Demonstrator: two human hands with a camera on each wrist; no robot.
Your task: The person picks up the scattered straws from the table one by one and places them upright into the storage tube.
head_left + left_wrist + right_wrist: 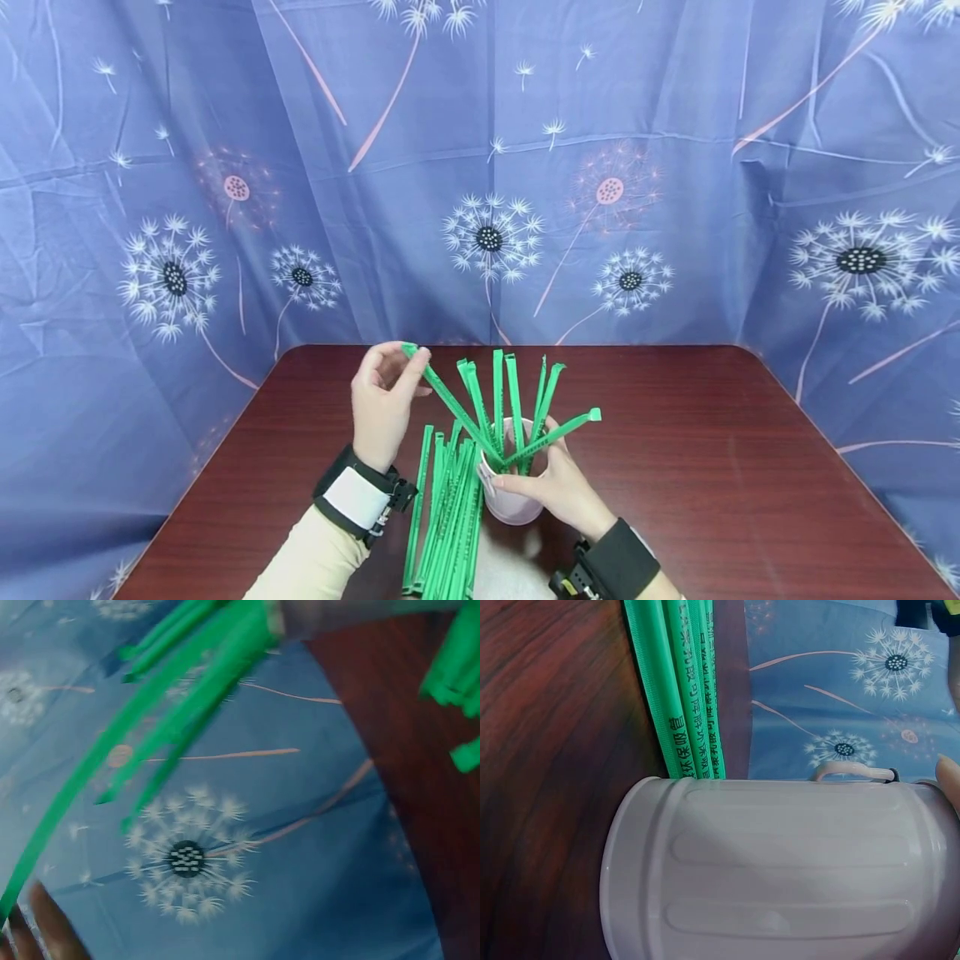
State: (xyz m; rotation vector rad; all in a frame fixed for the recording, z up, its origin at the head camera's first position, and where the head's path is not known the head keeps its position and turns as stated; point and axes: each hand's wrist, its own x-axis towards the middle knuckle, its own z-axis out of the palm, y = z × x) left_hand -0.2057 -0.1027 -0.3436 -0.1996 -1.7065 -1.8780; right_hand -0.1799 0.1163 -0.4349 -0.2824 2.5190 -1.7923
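Observation:
My left hand pinches the upper end of a green wrapped straw that slants left out of a small pale cup. In the left wrist view, this straw runs down to the fingertips at the lower left corner. My right hand grips the cup's right side, thumb across the front near the rim. Several other green straws stand in the cup, fanned out, one leaning far right. The right wrist view shows the cup's ribbed wall and a small side handle.
A pile of green wrapped straws lies on the dark red wooden table, just left of the cup. Dark printed lettering shows on the wrappers. A blue curtain with dandelions hangs behind the table and along its sides.

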